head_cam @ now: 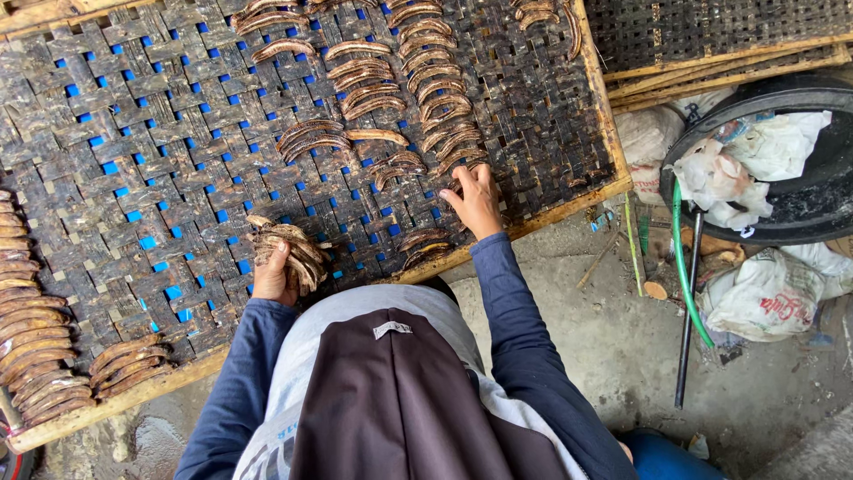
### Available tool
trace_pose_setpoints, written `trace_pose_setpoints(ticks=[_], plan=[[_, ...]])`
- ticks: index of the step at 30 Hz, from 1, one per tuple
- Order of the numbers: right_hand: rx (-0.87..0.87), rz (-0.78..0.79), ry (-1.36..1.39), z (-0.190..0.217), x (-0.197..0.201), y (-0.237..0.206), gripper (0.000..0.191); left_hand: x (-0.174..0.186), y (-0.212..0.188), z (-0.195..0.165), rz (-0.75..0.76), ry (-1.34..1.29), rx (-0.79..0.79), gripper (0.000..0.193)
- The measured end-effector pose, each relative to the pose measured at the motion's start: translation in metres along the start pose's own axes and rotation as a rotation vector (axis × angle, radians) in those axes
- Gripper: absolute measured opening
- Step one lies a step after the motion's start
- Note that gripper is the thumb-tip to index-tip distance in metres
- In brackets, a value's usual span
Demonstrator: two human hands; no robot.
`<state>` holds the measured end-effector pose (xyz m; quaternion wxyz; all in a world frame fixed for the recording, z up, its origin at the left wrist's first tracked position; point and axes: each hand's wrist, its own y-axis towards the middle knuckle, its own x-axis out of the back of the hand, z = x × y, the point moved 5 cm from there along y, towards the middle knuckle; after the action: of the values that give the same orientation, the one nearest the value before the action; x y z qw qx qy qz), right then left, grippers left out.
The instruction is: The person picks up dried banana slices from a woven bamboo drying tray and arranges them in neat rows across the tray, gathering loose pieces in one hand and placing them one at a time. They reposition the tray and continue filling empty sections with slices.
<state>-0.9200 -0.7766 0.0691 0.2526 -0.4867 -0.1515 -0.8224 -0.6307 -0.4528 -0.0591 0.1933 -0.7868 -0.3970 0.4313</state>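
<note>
A large woven tray [133, 178] of dark strips in a wooden frame lies in front of me, with blue showing through its gaps. Rows of brown curved dried slices [391, 89] lie on its upper middle. My left hand [271, 276] grips a bundle of the brown slices [298, 253] near the tray's front edge. My right hand [475, 200] rests on the tray, fingertips on a slice [462, 164] at the lower end of the rows. Two loose slices [422, 244] lie just below that hand.
More slices are stacked at the tray's left edge [35, 338]. Further woven trays [711, 36] are piled at the upper right. A black tub [817, 196] with white bags, a green hose [684, 267] and a white sack [764, 293] sit on the concrete floor to the right.
</note>
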Motion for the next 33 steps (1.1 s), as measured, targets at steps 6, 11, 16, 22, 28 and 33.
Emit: trace_pose_setpoints(ticks=[6,11,16,22,28,33], plan=[[-0.019,-0.072,-0.061,-0.020,-0.011,-0.001,0.025,-0.001,-0.006,-0.003,0.025,-0.018,-0.021,0.046],[-0.222,-0.226,0.479,-0.053,-0.009,-0.010,0.011,0.000,-0.009,-0.005,0.031,-0.022,-0.005,0.048],[-0.430,-0.243,1.093,-0.084,0.007,-0.021,0.020,-0.001,-0.012,-0.006,0.051,-0.040,0.007,0.048],[-0.269,-0.073,1.528,-0.034,0.023,-0.025,0.018,-0.004,-0.013,-0.007,0.072,-0.053,-0.038,0.045],[-0.150,0.176,1.523,0.087,-0.001,-0.007,0.018,0.000,-0.006,-0.002,0.092,-0.081,-0.065,0.047],[-0.074,0.498,1.740,0.199,-0.073,-0.022,0.021,0.001,-0.011,-0.004,0.253,-0.177,-0.096,0.059]])
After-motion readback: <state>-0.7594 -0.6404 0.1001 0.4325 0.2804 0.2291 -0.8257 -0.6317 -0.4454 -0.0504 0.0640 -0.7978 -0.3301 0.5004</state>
